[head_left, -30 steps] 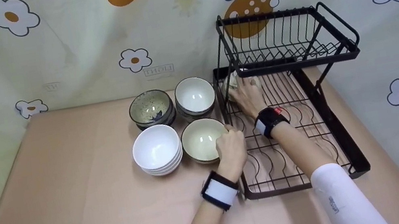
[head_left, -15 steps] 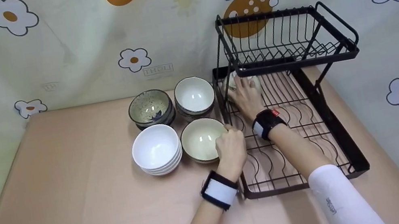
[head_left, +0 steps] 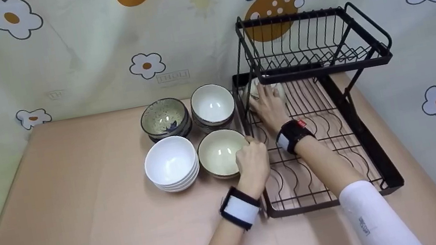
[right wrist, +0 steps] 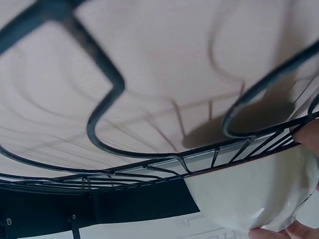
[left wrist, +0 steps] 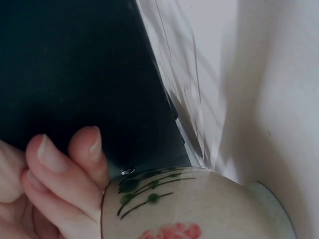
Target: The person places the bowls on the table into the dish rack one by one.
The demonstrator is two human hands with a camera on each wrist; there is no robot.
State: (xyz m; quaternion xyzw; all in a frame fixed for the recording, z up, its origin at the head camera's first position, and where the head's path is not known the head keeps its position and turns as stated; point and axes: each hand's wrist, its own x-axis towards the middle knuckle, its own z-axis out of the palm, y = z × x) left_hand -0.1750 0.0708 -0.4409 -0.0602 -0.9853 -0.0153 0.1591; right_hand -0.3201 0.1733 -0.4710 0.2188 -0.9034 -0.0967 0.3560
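Observation:
My left hand [head_left: 253,162] is at the right side of a cream bowl [head_left: 221,153], gripping its rim with curled fingers. In the left wrist view, several fingertips [left wrist: 52,157] lie against this bowl's rim, and its outside has green and red painting. My right hand [head_left: 271,106] reaches under the upper tier of the black dish rack [head_left: 305,209] and holds a white bowl [right wrist: 244,189] at the back left of the lower tier. In the right wrist view this bowl's rim meets the rack wires, with fingers on its base and side. The hand and upper tier partly hide it.
Left of the rack stand a stack of white bowls [head_left: 171,162], a speckled dark bowl stack [head_left: 164,116] and a dark-rimmed white bowl stack [head_left: 213,103]. The rack's upper tier [head_left: 325,70] overhangs my right hand. A patterned cloth [head_left: 89,51] hangs behind the table [head_left: 59,213].
My right wrist has shifted very slightly left, while its hand stays on the bowl in the rack. The left hand and the bowl stacks have not visibly moved.

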